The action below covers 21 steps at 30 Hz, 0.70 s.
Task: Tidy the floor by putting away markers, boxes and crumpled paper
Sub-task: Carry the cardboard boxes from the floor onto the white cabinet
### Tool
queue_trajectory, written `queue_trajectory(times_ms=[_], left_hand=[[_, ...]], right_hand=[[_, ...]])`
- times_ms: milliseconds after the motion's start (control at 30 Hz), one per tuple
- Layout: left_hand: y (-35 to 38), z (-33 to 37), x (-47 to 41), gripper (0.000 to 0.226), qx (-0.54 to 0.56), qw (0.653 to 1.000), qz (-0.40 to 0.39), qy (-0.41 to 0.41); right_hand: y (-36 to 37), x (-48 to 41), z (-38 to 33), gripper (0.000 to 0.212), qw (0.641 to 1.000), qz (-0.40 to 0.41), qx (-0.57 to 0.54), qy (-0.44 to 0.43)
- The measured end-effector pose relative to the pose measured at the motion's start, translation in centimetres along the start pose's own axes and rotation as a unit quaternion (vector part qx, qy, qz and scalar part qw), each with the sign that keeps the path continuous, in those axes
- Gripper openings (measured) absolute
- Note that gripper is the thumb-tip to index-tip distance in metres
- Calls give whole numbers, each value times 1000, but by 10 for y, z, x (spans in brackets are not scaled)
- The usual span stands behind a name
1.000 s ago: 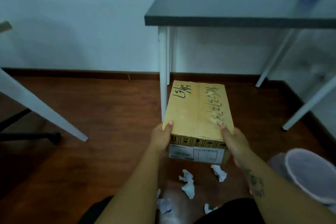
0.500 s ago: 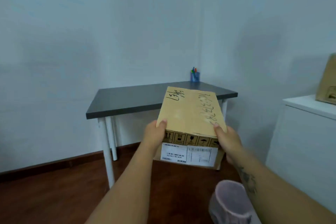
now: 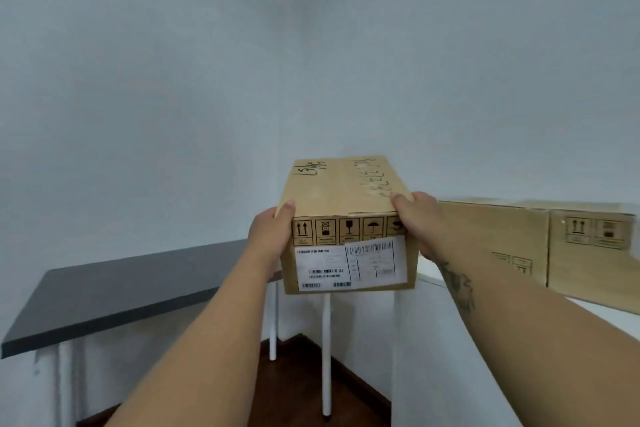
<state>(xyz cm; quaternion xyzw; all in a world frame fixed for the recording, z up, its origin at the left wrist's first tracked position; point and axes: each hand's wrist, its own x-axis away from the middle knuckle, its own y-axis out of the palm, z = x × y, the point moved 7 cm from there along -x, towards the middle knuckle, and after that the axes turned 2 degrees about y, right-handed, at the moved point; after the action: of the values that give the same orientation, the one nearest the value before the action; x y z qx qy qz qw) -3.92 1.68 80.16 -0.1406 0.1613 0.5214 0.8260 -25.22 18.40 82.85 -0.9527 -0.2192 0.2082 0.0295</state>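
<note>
I hold a brown cardboard box (image 3: 341,204) in the air at chest height, in the centre of the head view. It has black handwriting on top, handling symbols and white shipping labels on its near face. My left hand (image 3: 268,236) grips its left near edge, thumb on top. My right hand (image 3: 417,218) grips its right near corner. The box hangs above the gap between the dark table and the white cabinet. No markers or crumpled paper are in view.
A dark grey table (image 3: 114,291) with white legs stands at the left. A white cabinet (image 3: 450,357) stands at the right, with two more cardboard boxes (image 3: 498,236) on its top. Brown floor (image 3: 304,388) shows below between them.
I have lifted the box from floor level up to chest height and turned right. The floor paper and the bin have left the view; the boxes on the cabinet have come into view.
</note>
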Motion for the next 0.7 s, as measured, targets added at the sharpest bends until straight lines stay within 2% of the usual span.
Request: queue_trajectory(times_ms=[133, 233, 333, 533, 700], left_hand=[[39, 62, -5, 35, 77, 996, -29, 17], [68, 112, 0, 25, 118, 991, -49, 46], [97, 152, 8, 25, 143, 984, -76, 72], [160, 200, 32, 23, 175, 967, -156, 95], [240, 244, 74, 20, 223, 935, -257, 104]], right_hand=[[-65, -6, -46, 30, 998, 58, 3, -8], [-115, 2, -74, 19, 994, 105, 3, -14], [-162, 11, -92, 20, 989, 147, -9, -22], [-249, 41, -120, 21, 972, 228, 13, -48], [-344, 86, -132, 24, 943, 324, 46, -54]])
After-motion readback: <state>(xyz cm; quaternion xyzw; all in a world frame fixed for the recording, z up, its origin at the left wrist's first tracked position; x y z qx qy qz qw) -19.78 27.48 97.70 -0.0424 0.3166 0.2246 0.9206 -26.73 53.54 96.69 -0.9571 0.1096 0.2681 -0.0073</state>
